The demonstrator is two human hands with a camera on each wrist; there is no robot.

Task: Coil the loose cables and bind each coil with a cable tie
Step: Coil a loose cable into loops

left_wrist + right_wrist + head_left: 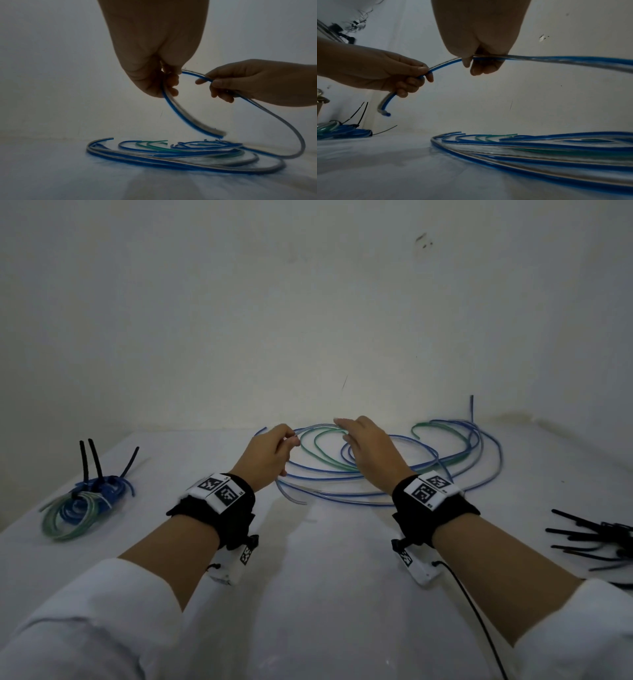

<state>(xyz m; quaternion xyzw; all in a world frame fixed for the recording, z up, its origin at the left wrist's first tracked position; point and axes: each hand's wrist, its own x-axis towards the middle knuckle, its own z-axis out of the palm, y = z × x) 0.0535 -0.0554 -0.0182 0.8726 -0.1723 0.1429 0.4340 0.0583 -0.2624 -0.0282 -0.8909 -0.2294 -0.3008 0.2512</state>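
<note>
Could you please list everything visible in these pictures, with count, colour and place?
Blue-and-clear flat cable: one, lifted between both hands.
Loose flat cables: several, blue-clear and green, spread at table centre and right.
Bound cable coils: blue and green, count unclear, far left, black tie tails sticking up.
Spare black plastic cable ties: a pile, right edge.
White cloth-covered table: one.
White wall: behind.
Wrist camera bands: two, black.
White sleeves: two.
Left hand: grips the cable's end.
Right hand: pinches the same cable.
</note>
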